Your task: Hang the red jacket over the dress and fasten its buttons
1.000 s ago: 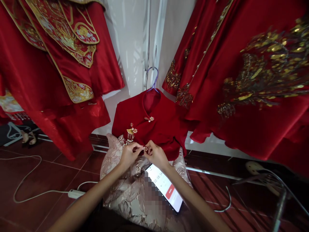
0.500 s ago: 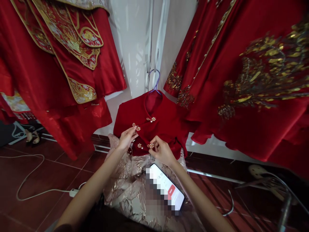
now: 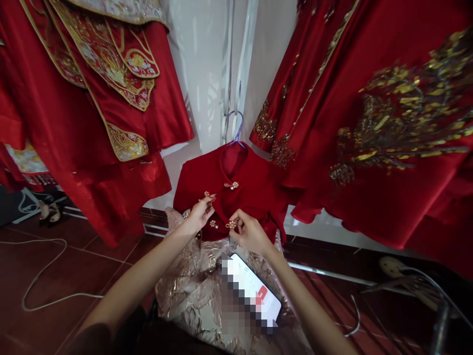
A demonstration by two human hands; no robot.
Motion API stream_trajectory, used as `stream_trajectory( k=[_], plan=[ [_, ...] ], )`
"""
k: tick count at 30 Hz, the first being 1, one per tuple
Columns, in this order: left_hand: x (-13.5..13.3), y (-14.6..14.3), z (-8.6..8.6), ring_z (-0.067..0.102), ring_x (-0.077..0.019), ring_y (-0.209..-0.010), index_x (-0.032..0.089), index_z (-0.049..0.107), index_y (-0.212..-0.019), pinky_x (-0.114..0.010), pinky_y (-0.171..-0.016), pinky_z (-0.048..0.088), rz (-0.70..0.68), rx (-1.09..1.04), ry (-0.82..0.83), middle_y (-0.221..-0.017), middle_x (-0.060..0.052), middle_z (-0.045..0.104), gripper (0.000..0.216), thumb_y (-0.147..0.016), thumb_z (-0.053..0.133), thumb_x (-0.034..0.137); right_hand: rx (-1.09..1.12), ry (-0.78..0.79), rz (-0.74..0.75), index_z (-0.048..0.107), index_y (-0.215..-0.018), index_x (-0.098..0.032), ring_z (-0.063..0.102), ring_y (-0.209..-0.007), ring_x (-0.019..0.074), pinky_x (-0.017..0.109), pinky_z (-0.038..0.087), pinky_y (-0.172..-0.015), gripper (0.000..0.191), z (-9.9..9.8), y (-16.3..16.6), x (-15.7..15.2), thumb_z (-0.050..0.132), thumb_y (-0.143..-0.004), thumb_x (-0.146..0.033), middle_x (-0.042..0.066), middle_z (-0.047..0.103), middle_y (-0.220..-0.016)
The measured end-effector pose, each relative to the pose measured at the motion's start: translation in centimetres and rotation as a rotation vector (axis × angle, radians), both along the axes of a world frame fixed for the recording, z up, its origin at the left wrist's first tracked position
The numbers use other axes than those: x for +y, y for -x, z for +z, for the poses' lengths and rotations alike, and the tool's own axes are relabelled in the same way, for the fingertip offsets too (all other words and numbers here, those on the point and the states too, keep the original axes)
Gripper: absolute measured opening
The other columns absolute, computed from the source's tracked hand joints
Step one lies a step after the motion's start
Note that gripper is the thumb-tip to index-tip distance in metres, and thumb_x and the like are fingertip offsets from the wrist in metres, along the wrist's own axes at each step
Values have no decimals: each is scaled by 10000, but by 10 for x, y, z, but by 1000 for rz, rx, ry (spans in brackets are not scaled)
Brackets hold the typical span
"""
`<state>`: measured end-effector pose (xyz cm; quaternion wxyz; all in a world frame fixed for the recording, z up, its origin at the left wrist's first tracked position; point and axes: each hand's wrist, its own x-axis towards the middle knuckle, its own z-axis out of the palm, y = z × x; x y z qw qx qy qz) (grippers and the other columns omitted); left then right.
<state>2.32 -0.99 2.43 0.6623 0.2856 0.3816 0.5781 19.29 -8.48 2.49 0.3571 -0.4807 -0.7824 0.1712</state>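
A red velvet-looking jacket (image 3: 254,197) hangs in front of me on a purple hanger (image 3: 238,128). Gold flower-shaped clasps run down its front, and the top clasp (image 3: 231,186) is joined at the collar. My right hand (image 3: 249,230) pinches a lower flower clasp (image 3: 231,224) between thumb and fingertips. To its left, my left hand (image 3: 201,214) has its fingertips on the jacket front, partly covering another flower clasp (image 3: 207,194). A loose-looking flower clasp half (image 3: 214,224) with a pearl shows between my hands.
On my lap, over shiny pinkish fabric (image 3: 192,291), lies a lit phone (image 3: 258,291). Embroidered red garments (image 3: 148,93) hang at left, and a sequined red garment (image 3: 399,123) at right. A white cable (image 3: 44,305) and shoes (image 3: 50,212) are on the tiled floor.
My left hand has shifted slightly right and down along the jacket front, over the flower clasp there. My right hand stays on the lower clasp.
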Motion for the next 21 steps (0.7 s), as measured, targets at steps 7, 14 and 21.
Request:
stream_trajectory(
  k=[7, 14, 21],
  plan=[
    [1, -13, 28, 595, -125, -722, 205, 624, -939, -255, -651, 491, -213, 522, -383, -889, -37, 644, 250, -742, 606, 358, -89, 177, 171, 455, -823, -218, 476, -534, 93, 196, 338, -506, 233, 13, -26, 0, 562, -626, -153, -64, 519, -617],
    [12, -17, 62, 529, -207, -929, 195, 612, -981, -285, -745, 442, 63, 1546, -1031, -957, -69, 542, 213, -811, 561, 312, -106, 289, 240, 456, -805, -215, 489, -558, 98, 202, 335, -502, 223, 20, -49, -4, 568, -627, -142, -50, 535, -622],
    [21, -15, 85, 479, -216, -959, 165, 624, -852, -441, -913, 373, 95, 1794, -1412, -942, -74, 545, 197, -856, 499, 317, -142, 375, 185, 493, -851, -197, 531, -562, 110, 215, 370, -503, 217, 16, -58, 0, 596, -660, -210, -25, 575, -643]
  ],
)
